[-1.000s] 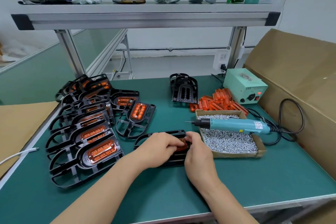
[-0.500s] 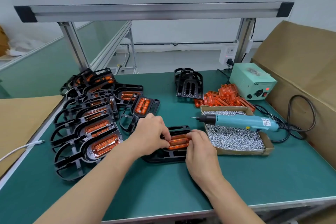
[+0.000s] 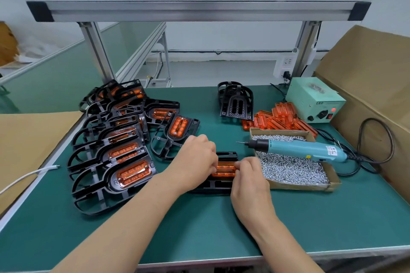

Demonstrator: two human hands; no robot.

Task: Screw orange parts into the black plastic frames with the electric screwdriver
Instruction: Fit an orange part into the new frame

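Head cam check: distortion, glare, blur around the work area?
Head view: wide-angle distortion bows the shelf rail and table edge; light even, shadows soft; slight sheen on the orange part pinched by left hand and right hand; hands sharp, no motion blur.

Marked "LED" on pale green power box (image 3: 310,99); moulded "R" on nearest black frame (image 3: 106,186); illegible on electric screwdriver (image 3: 299,149) label.

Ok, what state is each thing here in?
translucent orange plastic part: resting in the black plastic frame.
left hand: pinches the orange part.
right hand: pinches it too.
teal electric screwdriver: unheld, lying across the screw box.
pale green power box: red light on.
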